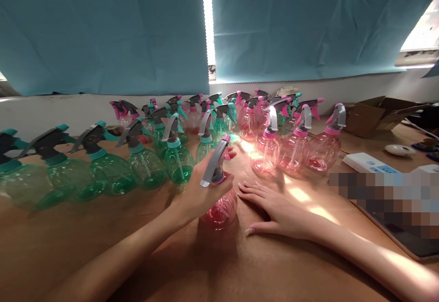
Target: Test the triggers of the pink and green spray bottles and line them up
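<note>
My left hand [206, 180] is closed round the neck of a pink spray bottle [219, 213], just under its grey and pink trigger head. That bottle stands upright on the wooden table [164, 256], and my fingers partly cover its neck. To the right of it, my right hand [270, 208] lies on the tabletop with fingers stretched out, holding nothing. Beyond the right hand are three pink spray bottles, the closest being a pink spray bottle [265, 155]. Green spray bottles form a row to the left, among them a green spray bottle [178, 162] near my left wrist.
More pink and green bottles crowd the back by the wall. At right are an open cardboard box [377, 116], a white computer mouse [399, 150], a white power strip [368, 162] and a dark flat device [404, 235], partly blurred out. Blue curtains [103, 32] hang behind.
</note>
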A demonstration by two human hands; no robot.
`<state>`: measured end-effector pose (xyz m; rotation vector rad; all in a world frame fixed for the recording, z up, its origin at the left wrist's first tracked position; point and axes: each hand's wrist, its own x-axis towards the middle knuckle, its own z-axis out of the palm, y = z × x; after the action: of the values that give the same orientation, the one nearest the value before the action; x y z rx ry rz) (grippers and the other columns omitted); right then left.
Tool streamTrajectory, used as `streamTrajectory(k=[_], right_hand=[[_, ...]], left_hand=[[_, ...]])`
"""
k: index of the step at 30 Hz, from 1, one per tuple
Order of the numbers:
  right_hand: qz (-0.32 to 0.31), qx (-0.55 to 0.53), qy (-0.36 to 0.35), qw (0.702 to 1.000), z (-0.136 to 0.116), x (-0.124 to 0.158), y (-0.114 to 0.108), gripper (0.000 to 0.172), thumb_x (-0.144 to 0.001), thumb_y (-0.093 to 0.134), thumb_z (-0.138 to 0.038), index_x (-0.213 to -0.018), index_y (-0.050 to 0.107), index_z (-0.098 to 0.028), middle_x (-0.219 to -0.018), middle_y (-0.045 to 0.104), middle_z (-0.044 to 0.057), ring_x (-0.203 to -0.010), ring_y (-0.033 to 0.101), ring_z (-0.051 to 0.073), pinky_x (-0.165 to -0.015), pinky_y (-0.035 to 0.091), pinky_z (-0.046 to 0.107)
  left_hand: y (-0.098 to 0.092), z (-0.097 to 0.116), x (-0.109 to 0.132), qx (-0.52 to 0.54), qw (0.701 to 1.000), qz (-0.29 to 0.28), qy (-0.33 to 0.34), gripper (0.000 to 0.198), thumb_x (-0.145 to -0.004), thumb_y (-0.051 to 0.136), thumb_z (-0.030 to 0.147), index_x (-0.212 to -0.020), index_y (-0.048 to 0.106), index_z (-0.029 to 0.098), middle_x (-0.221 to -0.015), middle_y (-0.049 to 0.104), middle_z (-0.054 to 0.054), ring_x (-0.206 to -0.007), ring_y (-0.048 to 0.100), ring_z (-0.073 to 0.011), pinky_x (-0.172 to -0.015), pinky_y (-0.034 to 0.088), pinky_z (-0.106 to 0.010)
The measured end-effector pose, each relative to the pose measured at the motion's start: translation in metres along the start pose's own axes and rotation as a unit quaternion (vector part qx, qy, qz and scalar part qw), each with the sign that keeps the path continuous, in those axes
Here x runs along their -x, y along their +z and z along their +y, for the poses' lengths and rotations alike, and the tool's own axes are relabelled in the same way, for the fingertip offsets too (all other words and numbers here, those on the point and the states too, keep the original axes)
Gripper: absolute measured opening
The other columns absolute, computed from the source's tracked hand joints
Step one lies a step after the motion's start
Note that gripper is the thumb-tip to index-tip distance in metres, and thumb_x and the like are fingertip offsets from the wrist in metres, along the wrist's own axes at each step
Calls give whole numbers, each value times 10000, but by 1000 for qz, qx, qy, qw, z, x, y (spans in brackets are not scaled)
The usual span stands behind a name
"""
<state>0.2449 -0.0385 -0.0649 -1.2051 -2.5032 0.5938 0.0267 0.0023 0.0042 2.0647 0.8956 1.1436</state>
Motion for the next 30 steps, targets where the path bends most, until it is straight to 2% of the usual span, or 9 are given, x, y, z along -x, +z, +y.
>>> streamTrajectory(k=[5,13,16,20,30], right_hand=[[6,-10,-2,1000,1,1,1,845,-821,583,-700,-1485,415,-206,-1553,364,130,-1443,296,340,-1181,211,558],[-3,-2,3,1000,-2,-1,0,867,-824,561,-717,-1483,416,-171,-1554,361,136,-1450,283,328,-1183,226,537],[-8,4,6,1000,-2,-1,-1,881,-823,557,-723,-1479,420,-151,-1555,352,146,-1450,282,330,-1184,223,540],[-8,3,5,1000,-2,-1,-2,871,-822,558,-722,-1478,424,-164,-1553,360,137,-1449,285,326,-1185,223,536],[4,-4,-2,1000,2,0,2,862,-819,582,-705,-1484,415,-182,-1554,362,128,-1447,289,332,-1184,219,544]], left_hand=[[0,-2,0,-5,1000,-2,0,374,-788,602,170,-1161,584,181,-840,632,-17,-704,603,-142,-675,525,-275],[1,-3,0,-5,1000,1,7,403,-781,591,137,-1180,582,192,-995,652,-51,-762,621,-146,-731,527,-293],[1,-1,0,-5,1000,5,8,389,-773,590,148,-1161,595,184,-978,646,-50,-754,622,-151,-713,532,-297],[0,0,0,-12,1000,3,6,397,-747,575,132,-1140,592,187,-853,629,-17,-736,608,-155,-684,524,-291],[-3,2,-1,-6,1000,-11,13,261,-692,563,132,-938,544,217,-727,545,8,-753,588,-187,-667,487,-324]])
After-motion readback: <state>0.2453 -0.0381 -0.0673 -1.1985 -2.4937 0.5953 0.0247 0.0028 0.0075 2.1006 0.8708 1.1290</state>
